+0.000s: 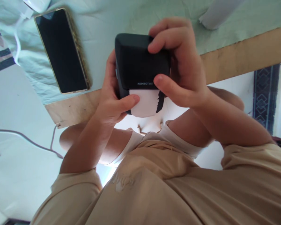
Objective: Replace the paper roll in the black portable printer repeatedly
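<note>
Beige shirt fabric (168, 187) is filling the lower part of the head view, closest to the lens, with both bare forearms rising out of its sleeves toward a small black printer (140, 62). That printer is being held in the air between the two hands, above the person's lap and over the near edge of the wooden table (243, 59), not resting on it. A strip of white label paper (145, 103) is protruding from the printer's slot on the side facing the body; a dark torn remnant is lying along its right edge.

Left hand (112, 100) is cupping the printer's left side, fingers curled behind the body and mostly hidden, thumb lying across the top left corner of the white paper and touching it. Right hand (180, 72) is wrapping the printer's right side: fingers bent over the far top corner, thumb pressing the front face just beside the printed brand name. Both hands are closing firmly on the casing.

On the pale green cloth (103, 28) covering the table, a phone (62, 51) with a dark screen is lying flat, well left of the printer. A grey cable (25, 137) is trailing across the light floor below the table edge.
</note>
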### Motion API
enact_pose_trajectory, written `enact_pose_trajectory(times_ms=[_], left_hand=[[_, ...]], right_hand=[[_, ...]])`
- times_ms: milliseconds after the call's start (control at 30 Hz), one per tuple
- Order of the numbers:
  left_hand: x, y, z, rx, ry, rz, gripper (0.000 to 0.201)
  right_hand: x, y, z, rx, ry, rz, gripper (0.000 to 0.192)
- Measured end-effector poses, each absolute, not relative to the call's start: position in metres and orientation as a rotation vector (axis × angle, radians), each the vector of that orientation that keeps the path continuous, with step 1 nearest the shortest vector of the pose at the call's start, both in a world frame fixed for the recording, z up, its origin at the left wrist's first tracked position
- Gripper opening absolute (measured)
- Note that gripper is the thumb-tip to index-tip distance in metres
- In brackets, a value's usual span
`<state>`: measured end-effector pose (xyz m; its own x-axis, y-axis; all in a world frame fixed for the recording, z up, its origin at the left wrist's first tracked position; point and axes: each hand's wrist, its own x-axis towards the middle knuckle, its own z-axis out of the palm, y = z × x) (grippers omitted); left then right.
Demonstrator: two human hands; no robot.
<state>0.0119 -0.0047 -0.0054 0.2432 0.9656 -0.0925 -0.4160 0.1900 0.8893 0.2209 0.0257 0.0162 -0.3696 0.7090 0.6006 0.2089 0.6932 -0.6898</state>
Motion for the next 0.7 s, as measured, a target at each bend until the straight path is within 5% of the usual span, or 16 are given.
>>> enact_pose_trajectory(times_ms=[200, 500, 700], left_hand=[[0.016, 0.002, -0.018, 0.864, 0.593, 1.174, 0.079], [0.022, 0.006, -0.018, 0.890, 0.556, 1.206, 0.052], [0.022, 0.007, -0.019, 0.924, 0.629, 1.210, 0.061]], right_hand=[[0.220, 0.022, 0.024, -0.846, -1.795, 1.052, 0.058], [0.222, 0.023, 0.024, -0.816, -1.826, 1.033, 0.057], [0.221, 0.021, 0.026, -0.826, -1.886, 0.973, 0.060]])
